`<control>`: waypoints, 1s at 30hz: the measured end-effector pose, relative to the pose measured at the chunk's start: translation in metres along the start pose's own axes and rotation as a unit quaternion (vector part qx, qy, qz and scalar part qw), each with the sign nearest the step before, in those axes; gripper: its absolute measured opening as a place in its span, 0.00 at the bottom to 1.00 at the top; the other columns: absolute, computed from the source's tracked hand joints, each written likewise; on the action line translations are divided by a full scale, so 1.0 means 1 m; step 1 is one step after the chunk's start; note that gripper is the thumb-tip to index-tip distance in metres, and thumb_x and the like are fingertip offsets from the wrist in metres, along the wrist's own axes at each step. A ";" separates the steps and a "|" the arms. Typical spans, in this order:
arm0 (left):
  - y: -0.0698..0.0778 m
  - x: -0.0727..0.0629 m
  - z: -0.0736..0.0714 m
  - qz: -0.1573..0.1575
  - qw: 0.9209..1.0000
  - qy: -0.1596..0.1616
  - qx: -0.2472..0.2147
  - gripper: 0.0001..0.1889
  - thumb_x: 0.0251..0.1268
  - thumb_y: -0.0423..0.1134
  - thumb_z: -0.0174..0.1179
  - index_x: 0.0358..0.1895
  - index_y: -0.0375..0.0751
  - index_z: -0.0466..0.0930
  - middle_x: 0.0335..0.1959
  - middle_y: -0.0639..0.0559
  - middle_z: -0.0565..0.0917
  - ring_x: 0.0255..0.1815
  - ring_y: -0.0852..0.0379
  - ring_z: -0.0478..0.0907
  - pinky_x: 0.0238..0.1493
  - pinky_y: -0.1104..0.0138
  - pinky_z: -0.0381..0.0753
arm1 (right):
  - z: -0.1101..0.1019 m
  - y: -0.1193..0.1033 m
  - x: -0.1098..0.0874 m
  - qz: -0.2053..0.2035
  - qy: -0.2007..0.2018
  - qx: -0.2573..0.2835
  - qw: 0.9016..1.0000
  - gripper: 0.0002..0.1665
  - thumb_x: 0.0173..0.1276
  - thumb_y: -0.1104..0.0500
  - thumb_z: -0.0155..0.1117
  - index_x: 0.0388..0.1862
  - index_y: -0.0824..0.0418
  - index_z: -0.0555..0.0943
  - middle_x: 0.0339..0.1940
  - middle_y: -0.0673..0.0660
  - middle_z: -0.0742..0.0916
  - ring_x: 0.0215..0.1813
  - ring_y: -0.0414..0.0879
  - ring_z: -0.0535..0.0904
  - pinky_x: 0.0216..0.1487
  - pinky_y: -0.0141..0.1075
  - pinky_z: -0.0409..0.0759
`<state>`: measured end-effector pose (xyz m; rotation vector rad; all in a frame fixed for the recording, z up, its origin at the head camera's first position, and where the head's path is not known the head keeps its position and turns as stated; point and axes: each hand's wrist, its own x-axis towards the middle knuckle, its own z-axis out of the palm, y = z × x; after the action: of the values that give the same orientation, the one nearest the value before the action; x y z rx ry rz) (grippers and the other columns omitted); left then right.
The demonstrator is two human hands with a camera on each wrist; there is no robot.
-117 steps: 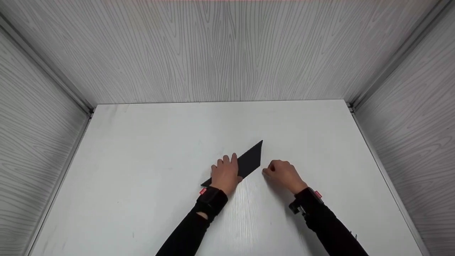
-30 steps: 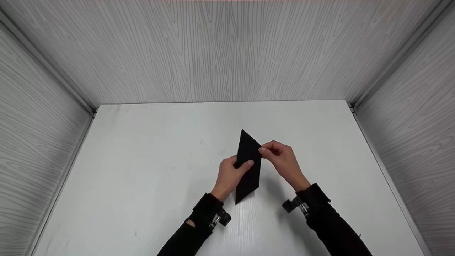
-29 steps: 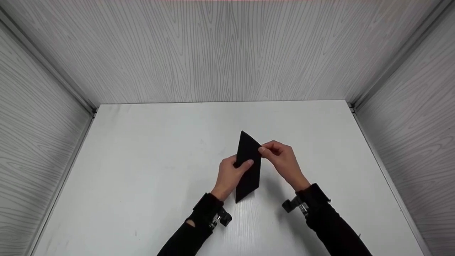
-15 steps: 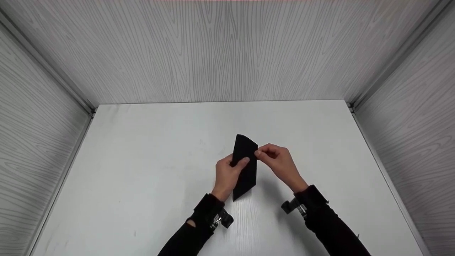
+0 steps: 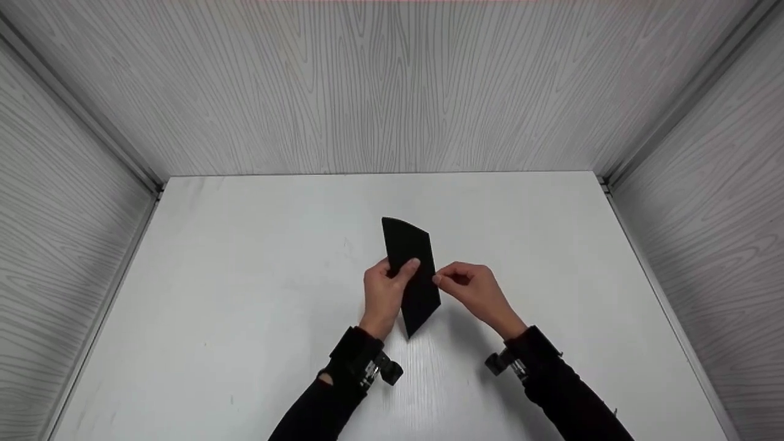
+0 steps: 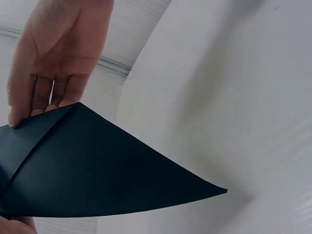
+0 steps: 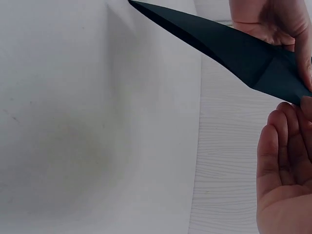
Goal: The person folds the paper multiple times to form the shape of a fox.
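Observation:
A folded sheet of black paper [image 5: 422, 297] is held up over the table in the head view, its top edge slightly curved and its lower end pointed. My left hand [image 5: 381, 297] grips its left edge, thumb across the front, other fingers mostly hidden behind. With thumb and forefinger my right hand [image 5: 481, 293] pinches the right edge. In the left wrist view a crease line crosses the dark paper [image 6: 107, 165], whose pointed end sticks out to the right. The right wrist view shows layers of the paper [image 7: 229, 46] slightly parted along one long edge.
A white tabletop [image 5: 257, 275] lies below the hands, with their shadows on it. Grey wood-grain panels stand at the back [image 5: 380, 92], on the left [image 5: 67, 245] and on the right [image 5: 716, 214]. Both wrists carry black straps with small cameras.
Earlier the paper lay on the table under my left hand; now it is lifted. Over the last second its top has tilted left, and my right hand has moved down along its right edge.

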<state>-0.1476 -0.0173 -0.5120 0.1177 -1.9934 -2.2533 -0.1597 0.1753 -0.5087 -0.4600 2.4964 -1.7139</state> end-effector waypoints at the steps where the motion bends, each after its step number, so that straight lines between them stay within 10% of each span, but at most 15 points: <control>1: 0.001 0.001 0.000 0.000 1.000 0.003 -0.002 0.11 0.66 0.41 0.72 0.34 0.35 0.87 0.30 0.48 0.88 0.31 0.55 0.83 0.36 0.65 0.83 | 0.001 0.001 0.000 0.000 -0.003 -0.007 1.000 0.04 0.71 0.60 0.72 0.40 0.59 0.91 0.37 0.53 0.90 0.38 0.41 0.84 0.41 0.32 0.80; 15: 0.002 0.009 -0.009 0.008 0.999 0.042 -0.017 0.12 0.65 0.39 0.73 0.34 0.31 0.87 0.30 0.47 0.87 0.30 0.55 0.82 0.35 0.66 0.80 | 0.012 0.014 -0.008 -0.026 -0.049 -0.073 0.996 0.03 0.72 0.60 0.69 0.38 0.57 0.87 0.34 0.46 0.88 0.38 0.39 0.82 0.43 0.32 0.80; 30: -0.017 0.005 -0.016 0.008 0.998 -0.018 0.056 0.11 0.77 0.39 0.62 0.43 0.31 0.80 0.40 0.46 0.85 0.41 0.58 0.81 0.45 0.69 0.79 | 0.015 0.020 -0.007 0.004 -0.032 -0.090 0.995 0.05 0.76 0.59 0.66 0.39 0.58 0.86 0.30 0.49 0.87 0.35 0.40 0.81 0.37 0.33 0.78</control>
<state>-0.1512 -0.0320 -0.5311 0.0706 -2.1308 -2.1491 -0.1533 0.1708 -0.5334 -0.5081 2.6144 -1.4525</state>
